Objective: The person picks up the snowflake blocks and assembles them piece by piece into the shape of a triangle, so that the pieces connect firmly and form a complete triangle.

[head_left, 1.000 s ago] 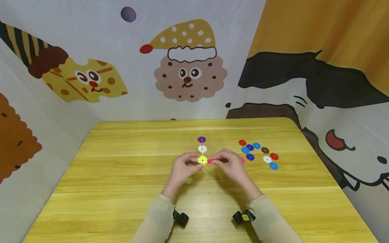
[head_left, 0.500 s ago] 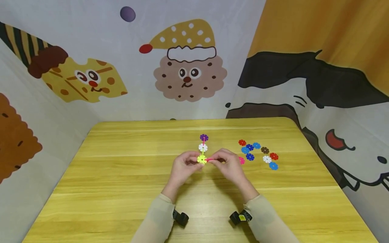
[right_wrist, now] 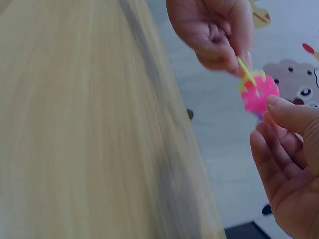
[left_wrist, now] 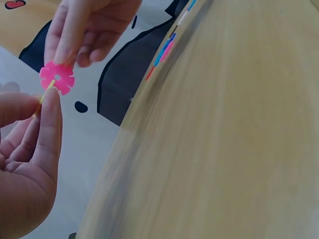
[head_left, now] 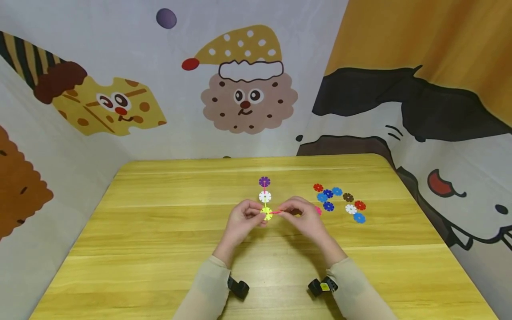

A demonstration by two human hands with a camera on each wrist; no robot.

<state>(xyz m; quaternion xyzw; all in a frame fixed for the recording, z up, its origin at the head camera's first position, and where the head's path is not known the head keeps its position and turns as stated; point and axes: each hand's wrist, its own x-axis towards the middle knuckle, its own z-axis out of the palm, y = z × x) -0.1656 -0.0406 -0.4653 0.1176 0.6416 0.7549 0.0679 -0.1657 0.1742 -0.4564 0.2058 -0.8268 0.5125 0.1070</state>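
One cartoon-printed backdrop point(head_left: 180, 106) stood behind everything, and before it spread the wood-grained table point(head_left: 160, 249). The person's left sleeve point(head_left: 202, 286) and right sleeve point(head_left: 362, 286) came in from the near side, each wrist bearing a small black camera point(head_left: 238, 289).

Both hands met at the middle, apparently raised off the table, with their shadows beneath, which likely gave the fingers room on all sides. The left hand point(head_left: 245, 217) had thumb and fingers pinched on the lowest disc of a notched chain; the right hand point(head_left: 307, 217) gripped a single piece by its rim. Such edge holds seemed to leave the facing notches uncovered.

The chain rose away from the left fingers, probably so that nothing crowded its lower end: purple disc point(head_left: 264, 181) on top, white disc point(head_left: 265, 196) in the middle, yellow disc point(head_left: 267, 214) in the pinch, with a pink link point(head_left: 264, 189) and a yellow link point(head_left: 266, 205) seen edge-on between them.

Ten loose discs point(head_left: 328, 206) showed to the right, near enough to suit that hand.

Smallest of all was the pink disc point(right_wrist: 258, 94) in the right fingers, its rim against the yellow one; how deeply their slots engaged could not be told.
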